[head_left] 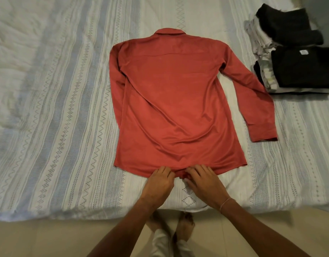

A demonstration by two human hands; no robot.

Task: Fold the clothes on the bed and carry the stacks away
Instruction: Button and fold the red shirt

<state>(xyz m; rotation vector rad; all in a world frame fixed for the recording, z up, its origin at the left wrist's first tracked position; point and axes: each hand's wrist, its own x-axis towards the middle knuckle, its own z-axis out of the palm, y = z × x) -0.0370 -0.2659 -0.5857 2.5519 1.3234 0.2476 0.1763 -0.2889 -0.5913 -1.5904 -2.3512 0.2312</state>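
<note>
From the head camera, a rust-red long-sleeved collared shirt (171,101) lies back-up and flat at the centre of the pale striped woven bedspread (58,108), collar toward twelve o'clock; its right sleeve trails toward four o'clock, the left is tucked along the body; the left hand (159,179) and right hand (200,178) pinch the hem at six o'clock, fingers curled into bunched cloth; it looks thin, limp and slippery, so hem corners and shoulders seem the best holds; two stacks of dark folded clothes (293,52) sit at two o'clock.
</note>
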